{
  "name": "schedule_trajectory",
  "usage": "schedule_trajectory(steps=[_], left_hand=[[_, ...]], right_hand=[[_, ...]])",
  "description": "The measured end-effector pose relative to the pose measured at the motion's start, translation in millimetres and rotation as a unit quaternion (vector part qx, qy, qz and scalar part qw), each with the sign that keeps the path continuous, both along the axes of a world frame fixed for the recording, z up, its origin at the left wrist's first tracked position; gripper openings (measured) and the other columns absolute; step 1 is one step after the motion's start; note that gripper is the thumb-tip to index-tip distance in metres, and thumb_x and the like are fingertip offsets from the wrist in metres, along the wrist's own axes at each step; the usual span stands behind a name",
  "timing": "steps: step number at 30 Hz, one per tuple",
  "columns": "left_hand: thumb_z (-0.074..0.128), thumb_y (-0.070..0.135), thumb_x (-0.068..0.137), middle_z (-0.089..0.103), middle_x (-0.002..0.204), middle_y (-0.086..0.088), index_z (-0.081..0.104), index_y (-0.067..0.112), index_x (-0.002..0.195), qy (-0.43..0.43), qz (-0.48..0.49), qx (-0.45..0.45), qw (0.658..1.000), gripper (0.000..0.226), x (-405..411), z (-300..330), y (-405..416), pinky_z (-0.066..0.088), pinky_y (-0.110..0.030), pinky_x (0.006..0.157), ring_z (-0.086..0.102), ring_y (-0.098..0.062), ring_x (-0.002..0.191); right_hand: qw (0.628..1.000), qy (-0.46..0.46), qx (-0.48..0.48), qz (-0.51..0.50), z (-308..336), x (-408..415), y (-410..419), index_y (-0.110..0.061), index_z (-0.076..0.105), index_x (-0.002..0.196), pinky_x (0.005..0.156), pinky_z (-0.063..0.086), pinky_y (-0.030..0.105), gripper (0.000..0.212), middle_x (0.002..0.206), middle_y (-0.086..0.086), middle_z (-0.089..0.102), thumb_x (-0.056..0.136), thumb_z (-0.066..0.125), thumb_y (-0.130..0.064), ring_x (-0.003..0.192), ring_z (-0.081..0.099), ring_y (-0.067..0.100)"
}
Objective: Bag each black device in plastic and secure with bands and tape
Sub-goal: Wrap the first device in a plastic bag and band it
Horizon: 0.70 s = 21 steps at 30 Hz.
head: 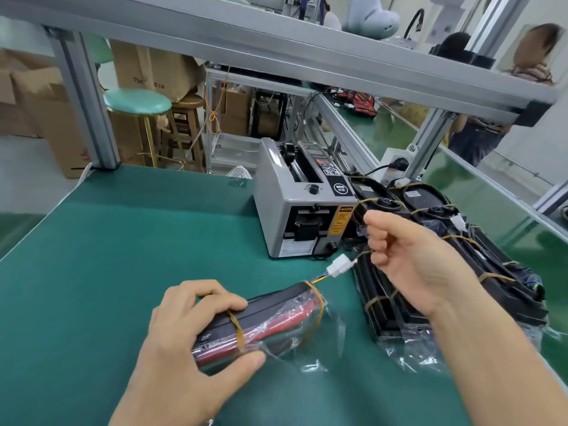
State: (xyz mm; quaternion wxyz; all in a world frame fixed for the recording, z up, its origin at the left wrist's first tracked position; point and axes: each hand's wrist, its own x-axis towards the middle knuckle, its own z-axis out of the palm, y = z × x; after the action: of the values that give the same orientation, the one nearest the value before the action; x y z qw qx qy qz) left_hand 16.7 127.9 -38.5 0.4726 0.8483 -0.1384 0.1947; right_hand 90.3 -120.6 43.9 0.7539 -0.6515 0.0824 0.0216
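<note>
A black device [270,305] with a red part lies in a clear plastic bag on the green mat, two rubber bands around it. Its white connector [338,266] sticks out on coloured wires at the far end. My left hand [196,330] grips the near end, fingers over the top and thumb underneath. My right hand [405,250] hovers above the mat to the right, fingers curled with thumb against them; whether it pinches anything I cannot tell. Several bagged and banded black devices [455,272] are stacked on the right.
A grey automatic tape dispenser [295,210] stands behind the device at mid-table. An aluminium frame post [89,112] rises at the back left and a beam [276,44] crosses overhead. Stools and cardboard boxes stand beyond the table. People sit at the far right.
</note>
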Motion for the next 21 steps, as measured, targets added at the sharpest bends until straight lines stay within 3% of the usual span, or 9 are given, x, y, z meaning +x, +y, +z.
schedule_trajectory(steps=[2,6,9,13,18,21], left_hand=[[0.069,0.054,0.056,0.060,0.106,0.017,0.066,0.038,0.096,0.026,-0.008,-0.026,0.999,0.043,-3.0,-1.1,-0.6,0.046,-0.018,0.080,0.058,-0.004,0.099],[0.078,0.039,0.050,0.065,0.092,0.021,0.063,0.043,0.095,0.042,0.009,-0.037,0.998,0.048,-3.3,-0.5,0.1,0.043,-0.003,0.067,0.062,0.001,0.074],[0.077,0.039,0.047,0.064,0.089,0.025,0.059,0.044,0.098,0.035,0.008,-0.020,0.999,0.054,-0.9,2.8,-3.0,0.043,-0.002,0.065,0.062,0.003,0.070],[0.071,0.051,0.045,0.064,0.089,0.022,0.060,0.044,0.097,0.036,0.007,-0.037,0.999,0.054,0.2,4.3,-3.6,0.046,-0.005,0.065,0.063,0.001,0.069],[0.067,0.054,0.047,0.064,0.088,0.021,0.061,0.042,0.098,0.022,0.009,-0.039,0.999,0.053,1.5,6.7,-3.6,0.044,-0.001,0.064,0.063,0.002,0.068],[0.066,0.055,0.047,0.065,0.088,0.021,0.061,0.042,0.098,0.023,0.008,-0.042,0.999,0.053,2.6,5.9,-3.1,0.044,-0.002,0.065,0.063,0.002,0.069]], right_hand=[[0.996,-0.035,-0.073,0.025,6.0,-14.8,3.1,-0.018,0.074,0.069,0.053,0.034,0.016,0.013,0.063,-0.014,0.053,0.064,0.075,-0.030,0.057,0.042,0.001],[0.982,-0.014,-0.178,-0.066,-15.3,10.1,19.9,-0.011,0.075,0.090,0.050,0.035,0.009,0.010,0.047,-0.020,0.054,0.086,0.069,-0.017,0.051,0.048,-0.003],[0.980,0.048,-0.150,-0.120,-38.2,38.7,29.0,-0.009,0.071,0.099,0.051,0.030,0.018,0.012,0.057,-0.011,0.049,0.089,0.068,-0.015,0.055,0.039,0.005],[0.978,0.075,-0.114,-0.159,-54.4,60.0,35.9,-0.012,0.068,0.086,0.049,0.031,0.021,0.002,0.061,-0.003,0.048,0.086,0.070,-0.013,0.053,0.039,0.011],[0.974,0.096,-0.075,-0.189,-55.9,72.9,43.3,-0.016,0.060,0.068,0.045,0.030,0.022,0.020,0.061,-0.001,0.046,0.083,0.073,-0.013,0.051,0.038,0.013],[0.970,0.107,-0.046,-0.215,-55.5,77.4,49.5,-0.012,0.057,0.071,0.042,0.031,0.020,0.020,0.064,-0.001,0.046,0.082,0.074,-0.011,0.051,0.038,0.012]])
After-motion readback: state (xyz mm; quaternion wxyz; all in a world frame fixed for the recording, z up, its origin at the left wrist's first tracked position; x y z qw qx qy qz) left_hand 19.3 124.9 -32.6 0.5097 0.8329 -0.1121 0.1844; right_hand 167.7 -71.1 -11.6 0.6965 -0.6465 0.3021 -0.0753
